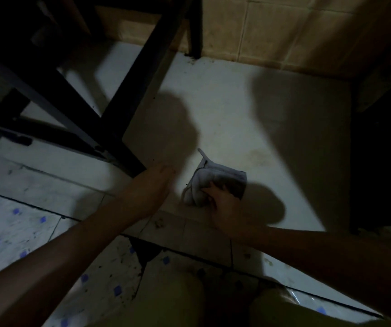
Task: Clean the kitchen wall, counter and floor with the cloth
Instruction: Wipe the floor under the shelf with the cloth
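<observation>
Under the right hand (227, 210), bunched cloth (215, 185); left hand (153, 187) just beside.

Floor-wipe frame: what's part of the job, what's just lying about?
Job: cloth, gripped by the right hand; left hand, open with fingers straight; floor; tiled wall.

Lying about: black furniture legs; broken tile gap.

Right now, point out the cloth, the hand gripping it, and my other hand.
cloth (214, 181): head view, pale bunched fabric above the fingers.
right hand (227, 208): head view, back of the hand.
left hand (154, 187): head view, middle of the flat hand.
</observation>
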A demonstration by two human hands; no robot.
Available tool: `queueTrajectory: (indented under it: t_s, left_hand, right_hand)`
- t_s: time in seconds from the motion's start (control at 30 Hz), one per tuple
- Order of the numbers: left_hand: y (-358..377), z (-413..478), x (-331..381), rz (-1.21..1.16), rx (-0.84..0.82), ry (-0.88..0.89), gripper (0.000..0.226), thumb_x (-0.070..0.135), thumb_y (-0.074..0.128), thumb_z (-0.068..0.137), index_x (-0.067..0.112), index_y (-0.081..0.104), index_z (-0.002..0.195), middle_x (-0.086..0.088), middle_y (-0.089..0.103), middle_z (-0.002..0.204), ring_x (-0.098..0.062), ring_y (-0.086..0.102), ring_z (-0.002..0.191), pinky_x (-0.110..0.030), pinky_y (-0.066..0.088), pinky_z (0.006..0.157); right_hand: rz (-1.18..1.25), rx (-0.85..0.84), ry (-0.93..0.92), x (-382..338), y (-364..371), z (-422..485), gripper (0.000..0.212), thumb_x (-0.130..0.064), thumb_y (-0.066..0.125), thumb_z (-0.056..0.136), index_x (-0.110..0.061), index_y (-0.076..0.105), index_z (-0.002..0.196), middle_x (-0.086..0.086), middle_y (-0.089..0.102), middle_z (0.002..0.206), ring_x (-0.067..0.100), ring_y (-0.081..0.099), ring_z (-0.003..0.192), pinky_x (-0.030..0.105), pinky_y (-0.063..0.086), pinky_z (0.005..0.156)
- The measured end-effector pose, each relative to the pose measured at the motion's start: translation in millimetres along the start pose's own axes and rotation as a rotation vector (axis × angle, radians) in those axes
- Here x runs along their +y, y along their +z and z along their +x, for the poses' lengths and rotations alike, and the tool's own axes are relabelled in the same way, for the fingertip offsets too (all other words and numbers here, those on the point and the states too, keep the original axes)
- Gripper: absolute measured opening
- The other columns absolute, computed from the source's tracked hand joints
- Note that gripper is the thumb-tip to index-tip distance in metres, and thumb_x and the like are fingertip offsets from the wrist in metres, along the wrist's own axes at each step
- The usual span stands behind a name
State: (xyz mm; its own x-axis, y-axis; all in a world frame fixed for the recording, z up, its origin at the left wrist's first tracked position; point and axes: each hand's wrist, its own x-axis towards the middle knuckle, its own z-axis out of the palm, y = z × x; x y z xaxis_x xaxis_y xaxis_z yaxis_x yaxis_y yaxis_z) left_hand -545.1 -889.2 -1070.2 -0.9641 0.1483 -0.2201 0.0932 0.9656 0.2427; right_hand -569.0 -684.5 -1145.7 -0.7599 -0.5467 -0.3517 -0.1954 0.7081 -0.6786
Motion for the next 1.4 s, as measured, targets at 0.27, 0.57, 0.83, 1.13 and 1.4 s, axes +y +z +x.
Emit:
queueTrajectory:
  t_s: [0.27,0.57,0.83,1.13,1.4]
  left_hand:
    - [-8,-9,2,0.044,0.038,0.056,0.028,-0.004,0.062,0.086,-0.009,0.058,0.113,-0.025,0.058,0.117,-0.035,0.059,0.106,-0.033,0.049,0.087]
    - [3,33,20,0.070,-0.028,0.040,0.030,0.009,0.046,0.094,0.006,0.051,0.123,-0.014,0.049,0.126,-0.029,0.046,0.115,-0.034,0.035,0.095]
    - [9,73,44,0.076,0.026,0.106,0.028,0.006,0.051,0.087,0.006,0.055,0.114,-0.018,0.055,0.113,-0.034,0.054,0.099,-0.039,0.043,0.086]
    - [10,89,60,0.178,-0.019,0.202,0.027,0.008,0.066,0.077,0.001,0.058,0.101,-0.026,0.058,0.095,-0.044,0.058,0.075,-0.045,0.050,0.069]
    - [8,68,43,0.144,-0.009,0.140,0.032,0.007,0.063,0.080,0.004,0.060,0.112,-0.021,0.062,0.105,-0.038,0.060,0.088,-0.043,0.049,0.079]
  right_hand:
    - [-0.614,-0.257,-0.164,-18,-2,21,0.046,-0.020,0.040,0.099,-0.029,0.033,0.144,0.003,0.012,0.158,0.044,0.009,0.143,0.055,0.043,0.100]
    - [-0.439,-0.242,-0.129,11,-37,-8,0.046,-0.015,0.042,0.099,-0.019,0.036,0.145,0.002,0.014,0.159,0.025,0.012,0.146,0.044,0.020,0.118]
    - [-0.219,-0.028,0.245,60,-72,-51,0.040,-0.026,0.034,0.102,-0.022,0.038,0.142,0.004,0.028,0.154,0.021,0.029,0.140,0.030,0.022,0.113]
    - [-0.096,0.341,0.609,98,-83,-82,0.041,-0.018,0.037,0.098,-0.033,0.047,0.135,-0.004,0.035,0.151,0.027,0.045,0.128,0.040,0.040,0.102]
    - [-0.077,0.352,0.509,81,-65,-73,0.041,-0.015,0.035,0.101,-0.020,0.041,0.140,0.005,0.032,0.152,0.024,0.032,0.137,0.029,0.026,0.110]
